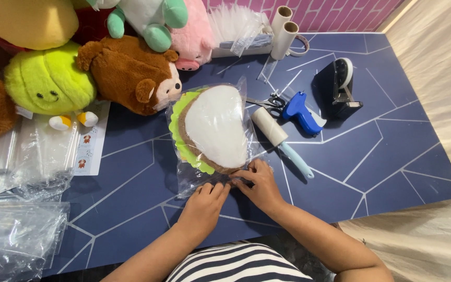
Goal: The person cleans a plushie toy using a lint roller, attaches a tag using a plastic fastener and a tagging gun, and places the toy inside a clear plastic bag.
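Observation:
A flat plush toy (216, 125) with a white face, brown rim and green frill lies inside a clear plastic bag (190, 180) on the dark blue table (371, 156). My left hand (204, 204) presses on the bag's near open edge, fingers together. Beside it my right hand (259, 184) pinches the same edge at the bag's near right corner. Both hands touch the bag's flap, side by side.
A lint roller (277, 138), scissors (272, 102), a blue tagging gun (299, 112) and a black tape dispenser (337, 89) lie right of the bag. Plush toys crowd the far left: yellow-green (48, 81), brown (129, 73), pink (194, 36). Empty clear bags (19, 172) pile at left.

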